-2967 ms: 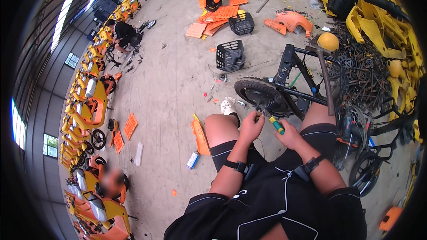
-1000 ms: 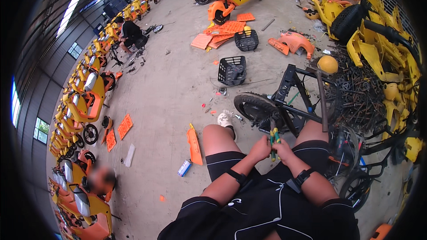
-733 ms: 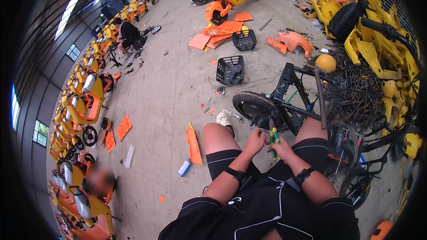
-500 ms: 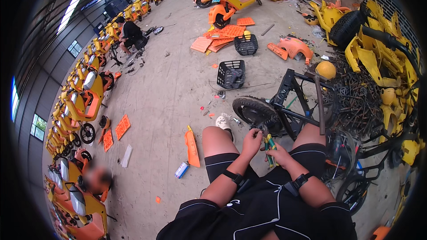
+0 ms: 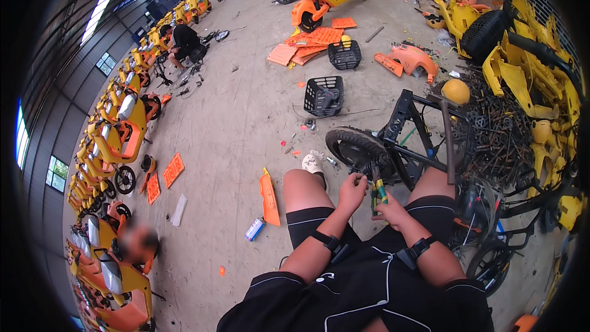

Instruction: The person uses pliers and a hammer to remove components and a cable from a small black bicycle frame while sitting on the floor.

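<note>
Between my knees, my right hand (image 5: 391,210) grips a pair of pliers (image 5: 382,192) by its green and yellow handles, with the jaws pointing away from me. Just left of them, my left hand (image 5: 353,190) is closed with its fingertips together; whatever it pinches is too small to make out. Both hands are at the near end of a stripped black scooter frame (image 5: 393,130), close to its wheel (image 5: 355,149). The frame lies in front of my right leg. Small parts by the fingertips are hard to tell apart.
Two black baskets (image 5: 324,96) and orange panels (image 5: 313,40) lie ahead. Dark metal parts (image 5: 501,129) and yellow body panels (image 5: 522,80) are heaped at right. A can (image 5: 255,229) lies by my left leg. Scooters (image 5: 117,135) line the left; a person (image 5: 183,43) crouches there.
The pliers have turned more upright, their handles closer together. My left hand has shifted slightly right and away from me. The whole view has moved a little.
</note>
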The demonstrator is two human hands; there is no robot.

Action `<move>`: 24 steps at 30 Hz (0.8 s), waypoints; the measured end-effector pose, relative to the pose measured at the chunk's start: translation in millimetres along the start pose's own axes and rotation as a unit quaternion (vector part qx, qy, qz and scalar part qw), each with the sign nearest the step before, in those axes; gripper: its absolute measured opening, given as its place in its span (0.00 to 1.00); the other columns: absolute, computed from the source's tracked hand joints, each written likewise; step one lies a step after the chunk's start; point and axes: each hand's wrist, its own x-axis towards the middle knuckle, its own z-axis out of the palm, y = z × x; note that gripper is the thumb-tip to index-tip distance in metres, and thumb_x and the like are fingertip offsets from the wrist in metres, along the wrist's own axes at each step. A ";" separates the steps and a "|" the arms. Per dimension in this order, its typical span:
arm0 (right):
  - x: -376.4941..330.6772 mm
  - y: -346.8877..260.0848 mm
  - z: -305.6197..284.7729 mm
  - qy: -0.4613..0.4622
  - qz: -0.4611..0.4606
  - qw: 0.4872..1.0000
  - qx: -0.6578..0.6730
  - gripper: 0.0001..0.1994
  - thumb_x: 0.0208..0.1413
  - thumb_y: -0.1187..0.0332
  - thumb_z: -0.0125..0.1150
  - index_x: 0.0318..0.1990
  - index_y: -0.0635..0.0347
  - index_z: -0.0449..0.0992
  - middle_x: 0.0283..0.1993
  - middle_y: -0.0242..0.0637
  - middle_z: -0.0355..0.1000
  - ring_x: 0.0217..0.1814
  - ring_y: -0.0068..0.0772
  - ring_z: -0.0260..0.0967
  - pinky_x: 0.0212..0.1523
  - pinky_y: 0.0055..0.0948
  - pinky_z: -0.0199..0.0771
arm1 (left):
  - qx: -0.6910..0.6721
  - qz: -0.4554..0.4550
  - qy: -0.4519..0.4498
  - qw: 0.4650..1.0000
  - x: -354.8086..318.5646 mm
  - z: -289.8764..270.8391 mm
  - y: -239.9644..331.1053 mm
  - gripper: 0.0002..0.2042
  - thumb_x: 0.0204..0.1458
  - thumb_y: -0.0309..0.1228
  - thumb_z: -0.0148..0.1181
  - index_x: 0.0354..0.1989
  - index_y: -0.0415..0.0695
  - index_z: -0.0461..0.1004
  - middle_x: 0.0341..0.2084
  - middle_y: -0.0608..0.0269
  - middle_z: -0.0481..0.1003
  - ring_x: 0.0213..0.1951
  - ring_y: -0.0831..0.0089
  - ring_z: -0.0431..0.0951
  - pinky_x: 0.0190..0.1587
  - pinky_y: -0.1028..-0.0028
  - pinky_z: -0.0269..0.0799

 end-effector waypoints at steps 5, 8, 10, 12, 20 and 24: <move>1.4 0.0 1.9 -0.008 -0.011 0.999 0.049 0.35 0.53 0.79 0.53 0.72 0.54 0.57 0.52 0.40 0.65 0.49 0.36 0.71 0.42 0.37 0.84 | -0.017 0.015 0.007 1.000 -0.6 0.1 -6.4 0.13 0.64 0.35 0.60 0.48 0.36 0.76 0.26 0.62 0.79 0.21 0.77 0.75 0.26 0.76 0.71; 3.8 0.2 1.5 0.005 -0.008 1.000 0.024 0.36 0.51 0.79 0.54 0.71 0.54 0.58 0.49 0.38 0.65 0.46 0.35 0.71 0.40 0.36 0.83 | -0.029 0.005 -0.005 1.000 -0.6 0.6 3.0 0.13 0.65 0.35 0.59 0.48 0.36 0.76 0.26 0.62 0.78 0.21 0.78 0.74 0.24 0.77 0.70; 3.4 -2.1 2.7 0.003 0.012 1.000 0.012 0.36 0.50 0.81 0.54 0.71 0.55 0.59 0.53 0.39 0.65 0.48 0.37 0.70 0.44 0.37 0.83 | -0.028 -0.003 -0.011 1.000 -2.3 -1.6 9.8 0.13 0.65 0.34 0.59 0.48 0.36 0.75 0.26 0.62 0.78 0.20 0.78 0.74 0.22 0.77 0.69; 3.7 -0.4 2.9 0.001 0.011 1.000 -0.024 0.37 0.48 0.82 0.55 0.71 0.56 0.60 0.54 0.39 0.65 0.49 0.37 0.70 0.46 0.36 0.82 | -0.026 -0.005 -0.018 0.999 -3.3 -3.1 12.3 0.13 0.65 0.34 0.58 0.48 0.35 0.74 0.27 0.62 0.79 0.20 0.79 0.73 0.21 0.77 0.68; -5.6 -6.8 1.0 0.009 -0.009 0.991 -0.132 0.43 0.44 0.82 0.60 0.74 0.56 0.58 0.55 0.42 0.68 0.52 0.37 0.68 0.51 0.33 0.74 | 0.008 -0.019 -0.041 0.999 0.1 -4.3 9.5 0.11 0.65 0.32 0.59 0.45 0.35 0.73 0.27 0.61 0.80 0.20 0.79 0.74 0.22 0.77 0.69; -9.6 -14.8 -2.6 0.004 -0.010 0.984 -0.178 0.43 0.46 0.78 0.60 0.75 0.54 0.57 0.54 0.45 0.71 0.51 0.38 0.71 0.50 0.33 0.74 | 0.060 0.102 -0.023 0.993 5.0 -6.9 -8.3 0.10 0.63 0.32 0.61 0.41 0.35 0.76 0.26 0.60 0.81 0.26 0.74 0.80 0.30 0.73 0.75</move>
